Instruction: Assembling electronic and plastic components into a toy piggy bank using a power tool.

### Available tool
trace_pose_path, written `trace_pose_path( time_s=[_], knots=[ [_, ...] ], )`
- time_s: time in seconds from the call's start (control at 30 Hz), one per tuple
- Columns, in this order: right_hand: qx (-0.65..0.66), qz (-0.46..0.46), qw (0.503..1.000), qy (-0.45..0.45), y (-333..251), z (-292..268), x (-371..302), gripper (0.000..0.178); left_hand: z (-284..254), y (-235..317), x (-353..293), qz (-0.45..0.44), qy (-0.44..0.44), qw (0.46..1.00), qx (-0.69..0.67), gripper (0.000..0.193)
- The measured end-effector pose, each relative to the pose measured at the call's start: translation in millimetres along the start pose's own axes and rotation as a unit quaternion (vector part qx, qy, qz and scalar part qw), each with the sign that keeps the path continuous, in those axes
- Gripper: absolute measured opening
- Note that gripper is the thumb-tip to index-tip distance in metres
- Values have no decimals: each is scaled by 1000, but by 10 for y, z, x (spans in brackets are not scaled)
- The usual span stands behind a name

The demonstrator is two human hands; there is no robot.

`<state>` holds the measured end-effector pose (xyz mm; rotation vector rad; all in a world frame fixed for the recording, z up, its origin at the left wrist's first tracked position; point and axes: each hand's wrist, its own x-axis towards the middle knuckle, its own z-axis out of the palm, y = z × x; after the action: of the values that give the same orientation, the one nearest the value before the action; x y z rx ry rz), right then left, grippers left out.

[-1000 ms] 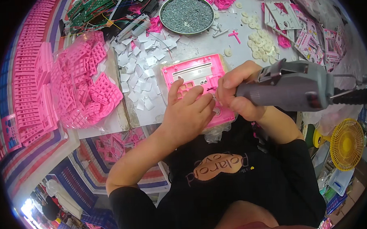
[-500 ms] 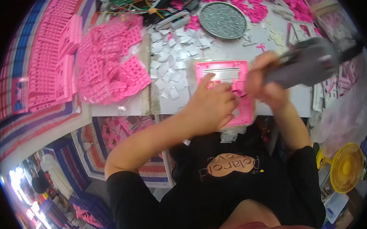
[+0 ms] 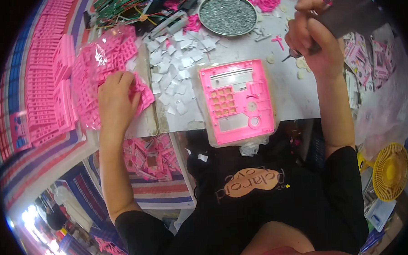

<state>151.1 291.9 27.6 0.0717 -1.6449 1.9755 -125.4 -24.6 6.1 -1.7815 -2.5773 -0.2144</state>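
My left hand lies over a clear plastic bag full of pink button grids, its fingers curled in among them; whatever they pinch is hidden. Raised at the upper right, my right hand is wrapped round a dark power screwdriver, whose thin bit points down and left. Between the hands, a pink plastic casing rests open side up on a wrapped pad at the table's near edge. One such button grid sits in the casing, beside a silvery strip and round openings. Neither hand touches the casing.
A round tin of small metal screws stands beyond the casing. White paper squares are scattered left of it. Stacked pink casings line the far left, circuit boards and wires the back. A yellow fan is at lower right.
My left hand has left the casing and moved left to the bag of button grids. My right hand has lifted the screwdriver up and to the right, uncovering the casing.
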Motion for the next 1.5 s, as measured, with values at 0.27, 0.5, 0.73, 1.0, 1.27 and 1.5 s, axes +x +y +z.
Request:
trace_pose_path(
  time_s=[0.27, 0.5, 0.73, 1.0, 1.27, 1.5],
  knots=[
    [-125, 23, 978, 163, -176, -46, 140, 37, -21, -2, 7, -25, 76, 996, -40, 26],
    [-502, -272, 797, 195, -153, 305, -117, 54, 178, 478, -142, 102, 349, 905, -219, 31],
    [-340, -92, 922, -161, 295, 938, -29, 48, 233, 1102, -121, 137, 269, 894, -330, 34],
    [-384, -174, 889, -179, 488, 788, 282, 23, 236, 825, -407, 174, 353, 899, -192, 27],
    [-402, -143, 880, -209, 440, 1104, 174, 55, 287, 894, -552, 136, 378, 893, -201, 35],
    [-329, -171, 908, -197, 386, 1270, -154, 37, 232, 1150, -492, 144, 251, 894, -341, 40]
  ],
)
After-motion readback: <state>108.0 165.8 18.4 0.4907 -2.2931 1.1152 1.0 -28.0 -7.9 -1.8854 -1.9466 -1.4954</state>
